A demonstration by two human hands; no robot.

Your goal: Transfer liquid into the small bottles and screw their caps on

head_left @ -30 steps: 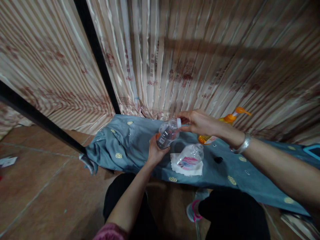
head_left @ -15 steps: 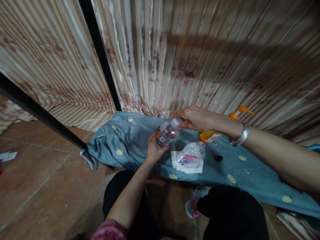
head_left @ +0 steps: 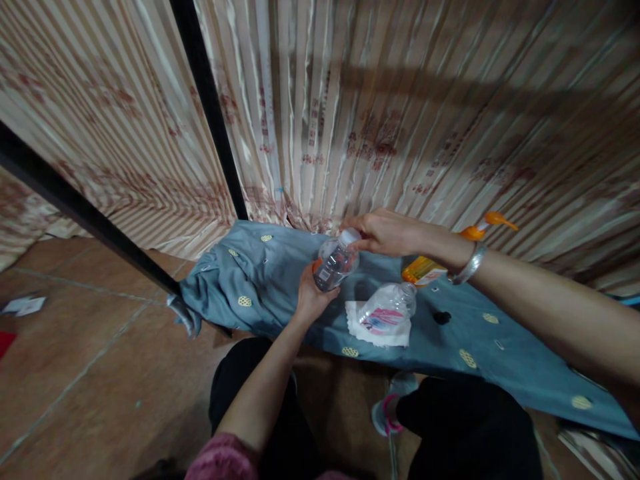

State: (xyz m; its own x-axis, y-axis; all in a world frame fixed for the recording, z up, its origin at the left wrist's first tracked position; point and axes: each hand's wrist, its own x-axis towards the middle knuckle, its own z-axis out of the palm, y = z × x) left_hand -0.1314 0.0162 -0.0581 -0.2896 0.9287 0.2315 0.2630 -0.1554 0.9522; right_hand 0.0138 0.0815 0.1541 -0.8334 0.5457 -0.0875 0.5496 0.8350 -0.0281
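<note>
The left hand (head_left: 311, 298) is gripping the bottom of a small clear plastic bottle (head_left: 334, 262), fingers curled around it, and is holding it tilted above the blue-grey cloth (head_left: 260, 280) that is covering the counter. The right hand (head_left: 387, 233) is closing its fingertips on the bottle's white cap (head_left: 349, 236), pinching it from above. Just beside the held bottle, towards the person's right, a second clear bottle (head_left: 387, 309) with a pink and blue label is lying on its side on a white napkin (head_left: 370, 330). Beyond that bottle an orange pump bottle (head_left: 425, 269) is lying partly hidden behind the right wrist, which is wearing a silver bangle (head_left: 467, 267). A small black object (head_left: 442, 317) is sitting on the cloth near the napkin.
</note>
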